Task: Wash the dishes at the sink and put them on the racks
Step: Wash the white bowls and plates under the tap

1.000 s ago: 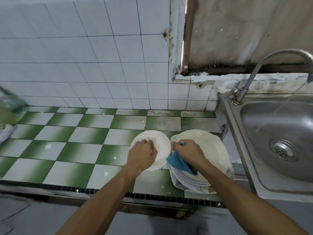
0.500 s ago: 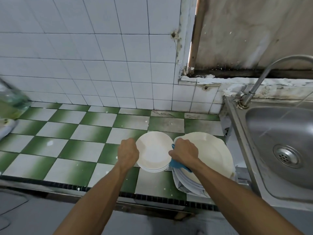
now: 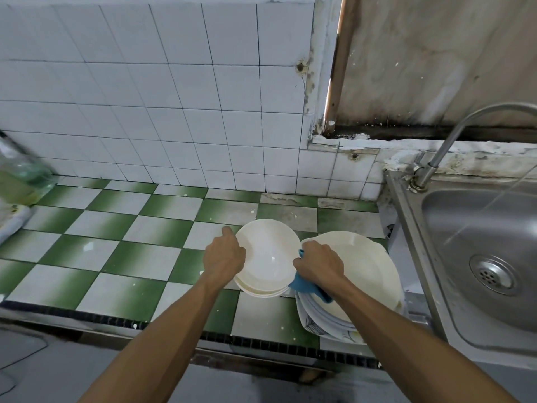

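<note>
My left hand (image 3: pixel 223 258) grips the left rim of a short stack of white plates (image 3: pixel 268 257), fingers curled under the edge. My right hand (image 3: pixel 318 264) is closed on a blue cloth (image 3: pixel 305 286) at the stack's right rim; can't tell whether those fingers catch the rim too. Both forearms reach fwd, wrists level, knuckles up. The stack sits on the green-and-white tiled counter (image 3: pixel 116 242), touching a bigger plate pile (image 3: pixel 369 274) just left of the steel sink (image 3: pixel 479 228), where the faucet (image 3: pixel 453 135) runs a thin stream. My read: glazed, stiff, breakable, prob. slick if wet, and heavy as a stack, so hold opp. rims w/ thumbs on top and lift level.
</note>
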